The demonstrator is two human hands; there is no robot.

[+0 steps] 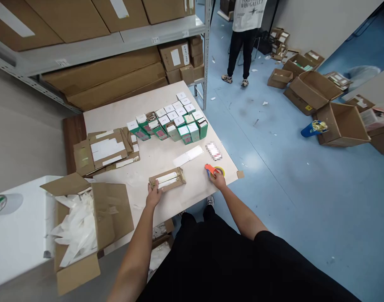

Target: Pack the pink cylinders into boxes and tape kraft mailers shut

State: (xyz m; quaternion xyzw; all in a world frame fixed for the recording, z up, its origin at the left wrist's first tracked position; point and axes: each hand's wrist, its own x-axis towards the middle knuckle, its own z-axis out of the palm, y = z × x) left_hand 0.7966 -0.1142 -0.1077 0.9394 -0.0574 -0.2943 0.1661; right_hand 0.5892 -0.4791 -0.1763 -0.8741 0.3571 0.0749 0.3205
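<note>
A small, long cardboard box (174,175) with white strips on its top lies near the table's front edge. My left hand (153,196) grips its left end, fingers at the side and thumb on top. To the right, my right hand (218,181) is closed around an orange tape dispenser (211,168) with a yellow-rimmed roll, low over the tabletop. Beyond the box lies a white folded paper (188,156). A blurred-out small item (214,151) is behind the dispenser.
Several green-and-white boxes (185,133) stand in rows on the table (192,191). Flattened cardboard (108,149) lies at left, near an open carton (113,209) of white scraps. Behind is a shelf (131,37) with cartons. A person (246,37) stands beyond; open boxes (343,126) sit on the floor.
</note>
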